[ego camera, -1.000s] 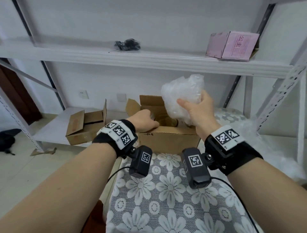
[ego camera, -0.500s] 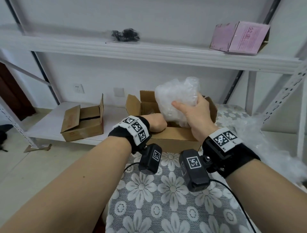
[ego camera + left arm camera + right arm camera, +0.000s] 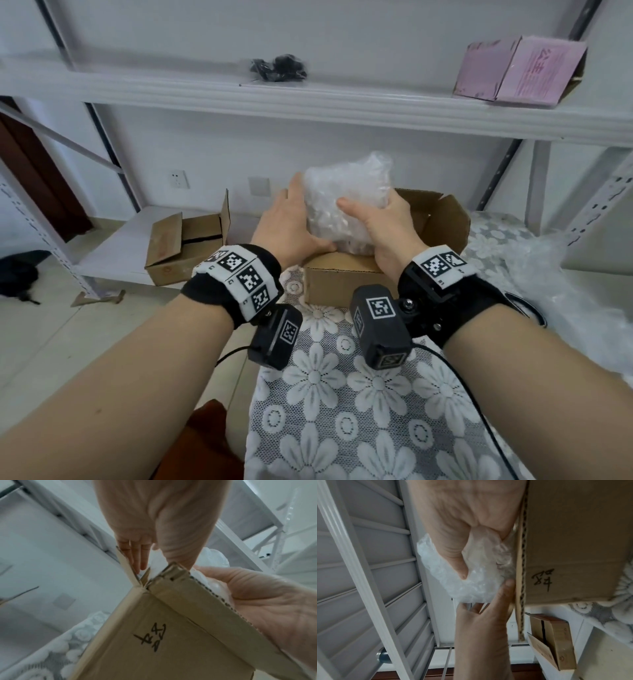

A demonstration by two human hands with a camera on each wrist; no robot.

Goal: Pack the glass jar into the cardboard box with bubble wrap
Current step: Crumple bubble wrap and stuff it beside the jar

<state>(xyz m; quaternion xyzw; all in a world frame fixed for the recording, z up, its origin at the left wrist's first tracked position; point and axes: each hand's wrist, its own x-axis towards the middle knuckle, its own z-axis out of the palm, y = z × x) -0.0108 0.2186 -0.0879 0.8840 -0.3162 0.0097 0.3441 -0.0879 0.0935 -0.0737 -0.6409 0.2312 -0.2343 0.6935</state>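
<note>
A crumpled bubble wrap bundle (image 3: 346, 202) stands in the open top of the cardboard box (image 3: 342, 281); its lower end is below the rim. My right hand (image 3: 383, 219) grips its right side, thumb across the front. My left hand (image 3: 294, 205) lies flat against its left side with straight fingers. In the left wrist view those fingers (image 3: 137, 555) sit between the box's left flap and the wrap. The right wrist view shows my right hand (image 3: 465, 540) pinching the bundle (image 3: 471, 588) beside the box wall (image 3: 573, 547). No glass jar is visible.
The box sits on a flowered lace cloth (image 3: 342, 394). A smaller open cardboard box (image 3: 185, 246) rests on the low shelf at left. Loose bubble wrap (image 3: 548, 274) lies at right. On the upper shelf are a pink box (image 3: 520, 68) and a black item (image 3: 279, 66).
My right hand has brought the bundle down from above the box into its opening. My left hand has left the inside of the box and moved up against the bundle's left side.
</note>
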